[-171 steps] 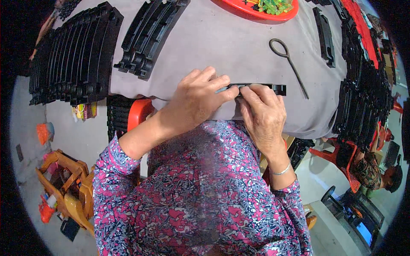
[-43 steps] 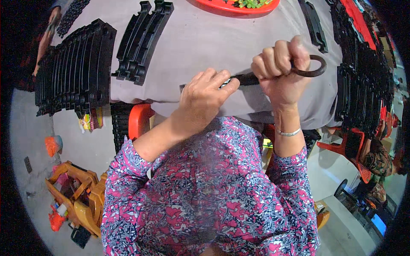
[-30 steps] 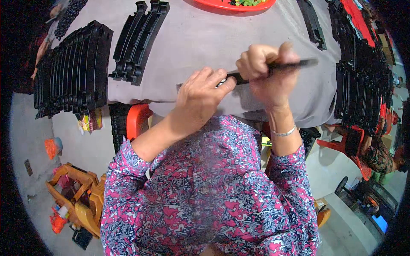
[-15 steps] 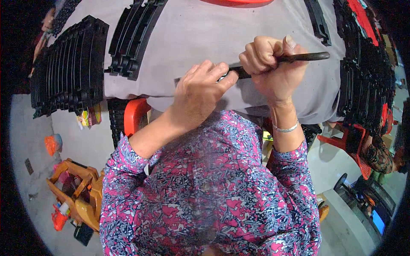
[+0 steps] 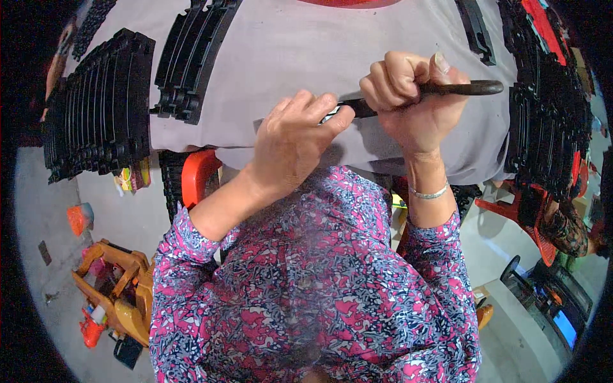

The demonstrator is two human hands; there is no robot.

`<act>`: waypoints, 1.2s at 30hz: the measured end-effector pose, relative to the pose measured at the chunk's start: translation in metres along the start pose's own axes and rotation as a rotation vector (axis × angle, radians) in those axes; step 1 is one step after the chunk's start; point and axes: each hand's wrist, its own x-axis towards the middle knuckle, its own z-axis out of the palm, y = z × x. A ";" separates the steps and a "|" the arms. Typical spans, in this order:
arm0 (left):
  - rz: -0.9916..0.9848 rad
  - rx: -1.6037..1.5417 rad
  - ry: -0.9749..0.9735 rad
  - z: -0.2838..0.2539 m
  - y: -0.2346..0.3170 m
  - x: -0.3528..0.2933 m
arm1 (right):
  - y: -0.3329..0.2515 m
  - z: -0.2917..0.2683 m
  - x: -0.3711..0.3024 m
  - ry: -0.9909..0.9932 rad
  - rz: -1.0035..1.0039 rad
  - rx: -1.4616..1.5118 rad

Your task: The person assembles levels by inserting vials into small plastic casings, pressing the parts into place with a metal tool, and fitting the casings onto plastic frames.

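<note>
In front of my chest, above the grey cloth on the table (image 5: 287, 45), both my hands are closed around a long, dark, slim tool (image 5: 476, 88). My right hand (image 5: 415, 108) is wrapped round it in a fist, thumb uppermost, and a rounded end juts out to the right. My left hand (image 5: 290, 143) lies palm down with its fingers curled over the other end. Beside its index finger a small shiny whitish bit shows. What lies under the left palm is hidden, so I cannot tell the tool's exact kind.
Black curved plastic track-like pieces stand in a row (image 5: 102, 102) at left, with a few more (image 5: 195, 57) beside them. Another piece (image 5: 476, 32) and a large pile (image 5: 549, 115) are at right. A red chair (image 5: 201, 175) touches the table's near side. Another person's arm (image 5: 565, 230) shows far right.
My right hand and the dark tool's rounded end have shifted slightly to the right. My left hand stays closed in nearly the same place; the view has moved a little.
</note>
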 end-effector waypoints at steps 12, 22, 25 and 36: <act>-0.025 -0.003 -0.045 -0.006 0.003 0.005 | 0.007 -0.004 -0.001 0.011 -0.061 0.021; -0.009 0.050 0.038 0.003 0.003 0.001 | 0.009 -0.021 -0.001 0.007 -0.032 0.391; 0.014 0.064 0.056 0.003 0.003 0.001 | 0.008 -0.019 -0.002 0.010 -0.034 0.325; 0.000 0.075 0.058 0.004 0.002 0.002 | 0.008 -0.020 -0.001 -0.007 -0.037 0.320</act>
